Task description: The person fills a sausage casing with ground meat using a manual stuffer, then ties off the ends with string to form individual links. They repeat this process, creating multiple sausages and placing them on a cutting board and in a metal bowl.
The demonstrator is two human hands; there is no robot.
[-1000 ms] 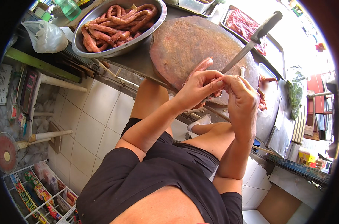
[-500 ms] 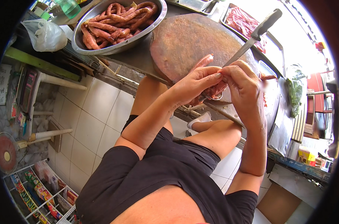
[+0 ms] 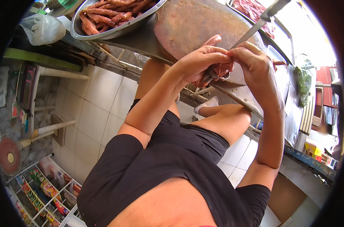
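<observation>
Near the front edge of the round wooden chopping board (image 3: 202, 22), my two hands meet at the fingertips. My left hand (image 3: 202, 62) is closed around a piece of raw reddish meat (image 3: 224, 68), and a pale pink end (image 3: 214, 40) sticks out beyond its knuckles. A shiny metal rim (image 3: 221, 77) shows below the meat; its full shape is hidden. My right hand (image 3: 254, 68) pinches at the left thumb tip, and what lies between its fingers is too small to make out. Just beyond it, a large knife (image 3: 255, 28) slants up from the board.
A steel bowl (image 3: 120, 35) of reddish sausages (image 3: 107, 19) stands at the far left, beside a white plastic bag (image 3: 43, 28). At the far right are a tray of raw meat (image 3: 251, 9) and bagged greens (image 3: 303, 79). A snack rack (image 3: 47, 189) stands lower left.
The view has shifted, so the bowl and board sit higher in the picture. My right hand has moved slightly to the right, its wrist turned a little; both hands keep their pinch.
</observation>
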